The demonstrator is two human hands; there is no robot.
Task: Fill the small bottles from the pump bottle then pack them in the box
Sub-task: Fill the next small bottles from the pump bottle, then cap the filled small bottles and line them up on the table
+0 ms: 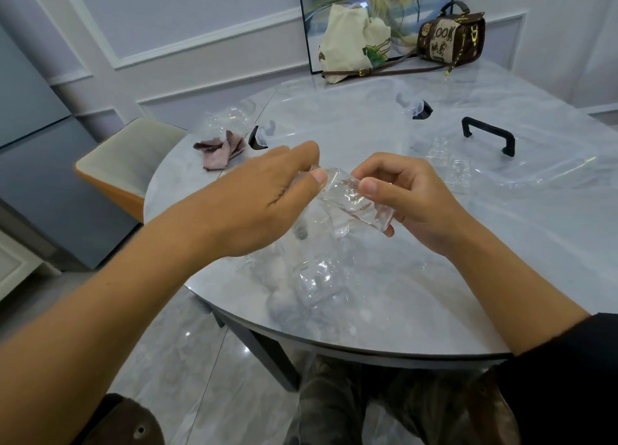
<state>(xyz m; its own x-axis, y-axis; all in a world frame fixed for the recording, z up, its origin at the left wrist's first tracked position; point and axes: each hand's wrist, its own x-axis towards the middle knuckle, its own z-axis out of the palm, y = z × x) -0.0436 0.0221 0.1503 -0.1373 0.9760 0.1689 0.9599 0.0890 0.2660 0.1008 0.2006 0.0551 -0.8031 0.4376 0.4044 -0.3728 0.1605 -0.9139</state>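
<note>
**A:** what step is this, filling?

**B:** my guess, yeah. Left hand (pixel 267 193) pinches 1 end of the tilted bottle (pixel 354 200), right hand (pixel 414 200) curls round the other, both forearms raised. Pump bottle (pixel 317 277) sits just below the grip. Next move needs the mouth lined up there; can't tell if it's capped.

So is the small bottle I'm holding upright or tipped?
Tipped. The small bottle slants sideways in the air, held between the left hand and the right hand.
</note>
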